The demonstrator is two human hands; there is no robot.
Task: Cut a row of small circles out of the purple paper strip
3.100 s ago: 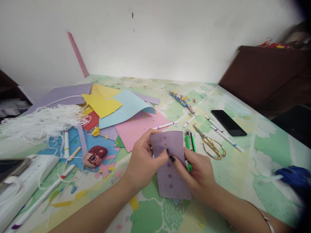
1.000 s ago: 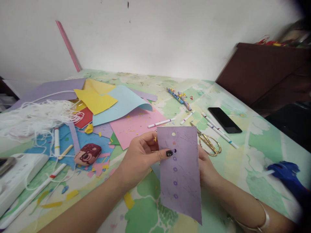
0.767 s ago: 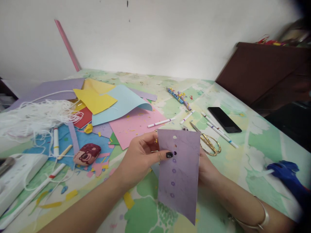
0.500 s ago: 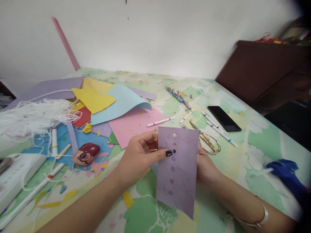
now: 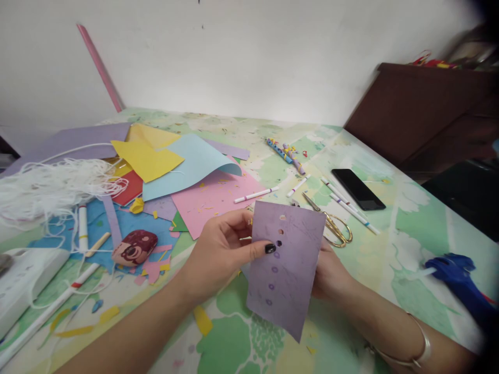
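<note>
From the head view, the tabletop (image 5: 230,343) meets the white wall (image 5: 249,62) at 12 o'clock, and its right edge slants off toward 2. Gold-handled scissors (image 5: 339,232) lie just beyond my purple paper (image 5: 288,280) at 2 o'clock, a black smartphone (image 5: 358,189) farther out. Tangled white string (image 5: 58,187) crowds 10, a power strip (image 5: 31,291) 9. I hold the paper tilted at the centre, left fingers (image 5: 253,252) pinching its left edge, thumb in front; my right hand (image 5: 331,272) reaches behind, its fingers hidden, so I can't tell their grip.

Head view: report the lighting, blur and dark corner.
Head view, lighting: soft on the wall, no strong glare; head view, top right: corner blacked out; head view, lower right: blue tool smeared; head view, middle: circles on the held paper discernible.
</note>
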